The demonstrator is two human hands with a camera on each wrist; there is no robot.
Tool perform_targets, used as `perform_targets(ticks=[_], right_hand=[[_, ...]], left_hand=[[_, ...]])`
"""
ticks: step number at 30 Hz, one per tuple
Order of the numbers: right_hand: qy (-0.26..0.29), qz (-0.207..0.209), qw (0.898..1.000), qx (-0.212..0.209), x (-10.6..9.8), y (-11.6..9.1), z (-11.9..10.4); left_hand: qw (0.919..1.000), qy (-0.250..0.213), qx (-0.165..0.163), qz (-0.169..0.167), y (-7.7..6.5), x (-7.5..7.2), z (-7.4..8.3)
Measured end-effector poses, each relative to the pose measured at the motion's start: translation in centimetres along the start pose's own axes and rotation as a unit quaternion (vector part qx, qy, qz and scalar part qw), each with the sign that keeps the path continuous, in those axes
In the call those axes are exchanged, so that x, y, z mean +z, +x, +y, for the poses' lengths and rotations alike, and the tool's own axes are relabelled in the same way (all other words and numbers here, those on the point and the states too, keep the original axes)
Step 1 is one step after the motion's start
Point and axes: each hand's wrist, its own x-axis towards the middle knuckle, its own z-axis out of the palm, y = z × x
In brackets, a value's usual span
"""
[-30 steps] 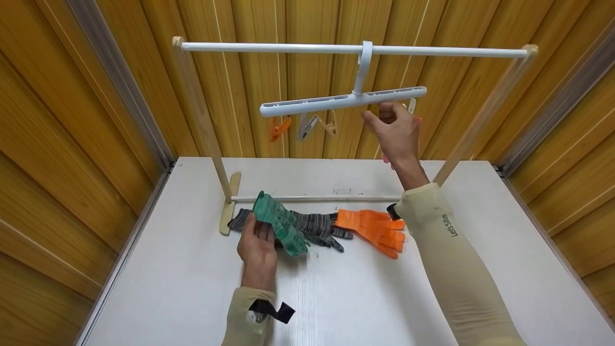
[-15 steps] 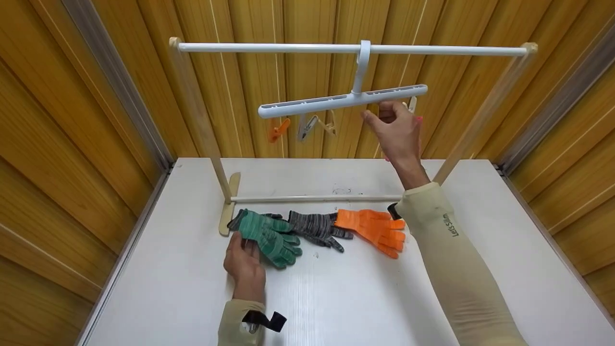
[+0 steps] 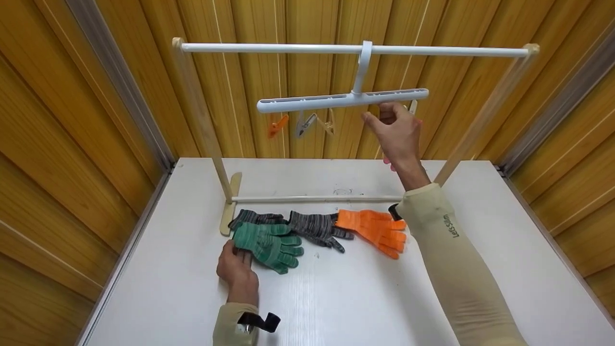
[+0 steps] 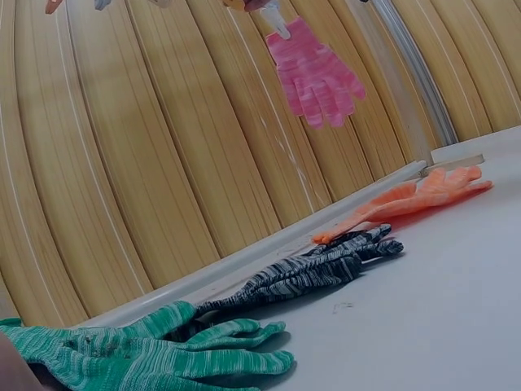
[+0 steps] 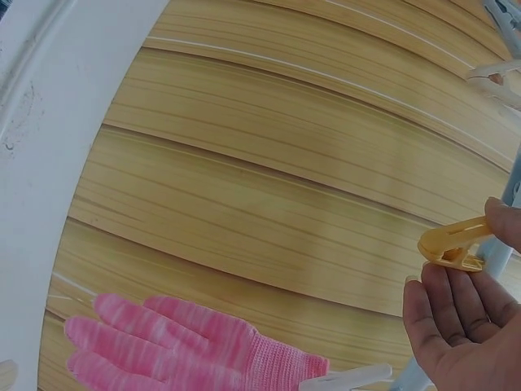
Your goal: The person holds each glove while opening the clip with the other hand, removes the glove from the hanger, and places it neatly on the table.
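Observation:
My left hand (image 3: 238,269) holds a green knit glove (image 3: 269,245) by its cuff, low over the white table; the glove's fingers point right. In the left wrist view the green glove (image 4: 155,350) lies spread near the tabletop. Up at the white clip hanger (image 3: 341,100), my right hand (image 3: 399,132) pinches a yellow clothespin (image 5: 452,243), thumb on one arm and fingers on the other. A pink glove (image 5: 195,346) hangs from a white clothespin (image 5: 346,379) beside it, mostly hidden behind the right hand in the head view.
Striped grey-black gloves (image 3: 317,228) and an orange glove (image 3: 372,228) lie in a row on the table (image 3: 346,298). The hanger hooks over a white rod (image 3: 269,47) between wooden posts. Orange (image 3: 277,126), grey (image 3: 306,126) and beige (image 3: 327,126) clothespins dangle at its left.
My left hand has moved left and toward me with the green glove, which has gone from bunched to spread flat. The right hand stays at the hanger, which has swayed slightly.

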Motion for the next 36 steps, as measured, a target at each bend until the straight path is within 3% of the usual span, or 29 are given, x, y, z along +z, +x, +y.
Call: perform_targets(ticks=[5,13,23,28,32,36], right_hand=[[0.005,-0.002,1.000,0.004,0.0,-0.1,-0.1],[0.013,-0.004,1.000,0.015,-0.1,0.0,-0.1],[0.014,-0.003,1.000,0.022,-0.1,-0.1,0.0],[0.010,-0.001,1.000,0.019,-0.1,-0.2,0.1],[0.006,-0.004,1.000,0.018,0.0,-0.2,0.0],[0.001,-0.005,1.000,0.016,0.0,-0.2,-0.1]], left_hand=[[0.9998,0.010,0.007,0.017,0.3,-0.3,0.0],[0.9994,0.019,0.021,0.019,0.5,-0.3,0.1],[0.9928,0.045,0.083,0.074,0.5,0.2,0.1],[0.9869,0.080,0.114,0.082,0.2,0.7,0.5],[0.9787,0.112,0.159,0.065,-0.6,1.1,0.8],[0.9724,0.123,0.197,0.014,-1.7,2.1,1.1]])
